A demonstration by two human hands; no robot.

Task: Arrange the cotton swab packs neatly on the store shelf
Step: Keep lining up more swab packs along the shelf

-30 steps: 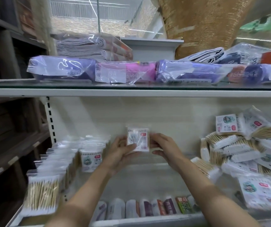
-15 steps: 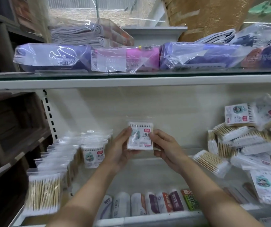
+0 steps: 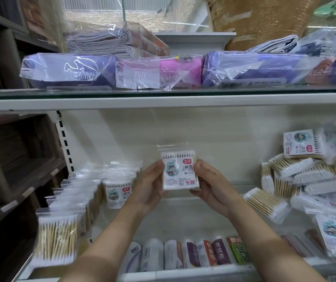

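While the upright rows of packs [image 3: 77, 202] stand filed along the left end of the shelf [image 3: 163, 226], with a labelled pack [image 3: 118, 193] facing out at the head of the second row, the action sits in the middle: the left hand [image 3: 149, 185] has its fingers curled round the left edge of a single cotton swab pack [image 3: 180, 171], thumb on the front, and the right hand [image 3: 208, 181] pinches the right edge the same way. The pack hangs in the air above the bare stretch of shelf, label toward the camera, upright. It looks light, a thin crinkly bag over stiff sticks, likely slick, so a grip on the two side edges seems the sound choice, not the loose top seal. Over on the right, a jumbled heap of packs [image 3: 309, 180] lies at all angles, waiting to be sorted.
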